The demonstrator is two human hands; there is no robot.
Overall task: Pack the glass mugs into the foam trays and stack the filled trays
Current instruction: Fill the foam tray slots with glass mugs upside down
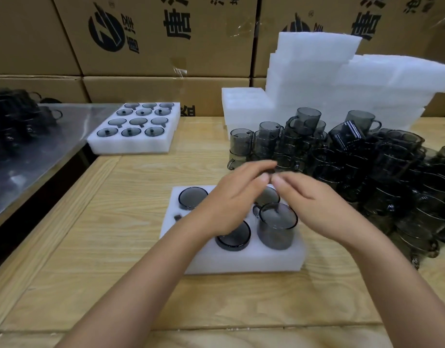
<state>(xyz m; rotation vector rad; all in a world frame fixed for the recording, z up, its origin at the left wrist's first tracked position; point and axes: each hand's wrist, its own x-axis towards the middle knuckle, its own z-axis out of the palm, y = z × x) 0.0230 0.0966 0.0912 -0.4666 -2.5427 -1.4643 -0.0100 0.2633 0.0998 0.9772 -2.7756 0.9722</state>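
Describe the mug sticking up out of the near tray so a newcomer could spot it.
On the wooden table, find the foam tray nearest the person. A smoky mug stands at its front right corner. Its neighbours sit sunk in the foam; this one rises well above it.

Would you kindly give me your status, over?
Left hand, right hand meet over near foam tray, grip unclear. One glass mug stands proud. Mug pile crowds right side.
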